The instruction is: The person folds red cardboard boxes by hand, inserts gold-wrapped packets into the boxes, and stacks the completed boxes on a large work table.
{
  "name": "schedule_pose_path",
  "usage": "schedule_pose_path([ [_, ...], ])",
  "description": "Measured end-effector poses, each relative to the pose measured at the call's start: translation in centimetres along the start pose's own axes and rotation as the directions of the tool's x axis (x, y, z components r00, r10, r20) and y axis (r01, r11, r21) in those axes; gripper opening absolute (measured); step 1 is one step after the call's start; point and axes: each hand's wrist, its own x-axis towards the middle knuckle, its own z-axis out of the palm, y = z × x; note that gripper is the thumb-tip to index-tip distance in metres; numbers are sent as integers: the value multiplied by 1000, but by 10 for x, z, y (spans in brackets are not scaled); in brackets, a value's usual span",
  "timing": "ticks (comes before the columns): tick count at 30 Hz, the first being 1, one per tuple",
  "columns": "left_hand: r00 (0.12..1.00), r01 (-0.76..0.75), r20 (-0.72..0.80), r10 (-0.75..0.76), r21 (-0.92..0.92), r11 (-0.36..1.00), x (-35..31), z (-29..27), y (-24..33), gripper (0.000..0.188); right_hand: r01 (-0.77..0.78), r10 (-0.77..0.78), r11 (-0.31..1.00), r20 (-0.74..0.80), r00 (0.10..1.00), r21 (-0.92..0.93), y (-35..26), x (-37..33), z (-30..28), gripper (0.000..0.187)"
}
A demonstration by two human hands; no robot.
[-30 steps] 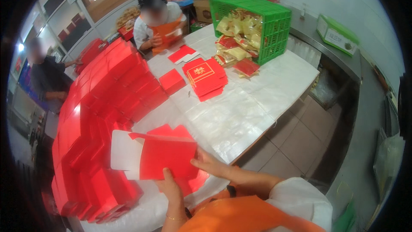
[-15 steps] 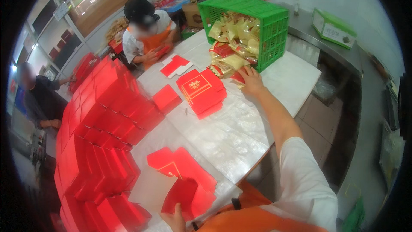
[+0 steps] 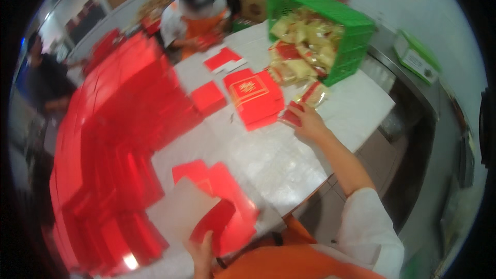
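My left hand (image 3: 200, 252) grips the near edge of a partly unfolded red carton (image 3: 242, 218) with a pale inner flap, at the table's front. Its thumb lies on the red panel. Out over the table, my right hand (image 3: 311, 123) has its fingers closed round a small red packet with a clear wrapper (image 3: 290, 115). Just beyond it lies another gold-and-red packet (image 3: 314, 93). Behind that, a green plastic crate (image 3: 355, 41) rests on its side, its open face full of gold packets (image 3: 305, 31). Left of my right hand is a stack of flat red cartons (image 3: 257, 104).
Folded red boxes (image 3: 108, 124) form a tall pile along the left. A single red box (image 3: 208, 98) and a red-and-white flat carton (image 3: 225, 60) lie on the white-covered table (image 3: 258, 163). Two people work beyond: one across the table (image 3: 194, 18), one at left (image 3: 49, 80).
My right hand has drawn back toward me from the crate mouth with a packet in it. My left hand still holds the carton. The whole view has shifted slightly.
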Motion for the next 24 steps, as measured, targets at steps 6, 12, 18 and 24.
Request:
schedule_pose_path([
  [6, 967, -253, -19, 254, 58, 966, 3, 0, 20, 42, -150, -23, 562, 196, 980, 814, -28, -62, -17, 65],
  [12, 938, -334, -13, 347, 238, 912, -10, -29, 8, 67, 35, -429, 426, 168, 888, 904, -174, -100, -82, 63],
  [18, 917, -396, -49, 396, 11, 918, -30, -43, 6, 79, 659, -811, 528, 87, 579, 535, -304, -133, -129, 52],
  [24, 924, -376, -72, 374, -11, 927, -43, -66, -16, 70, 916, -892, 400, 231, 390, 0, -376, -158, -99, 35],
])
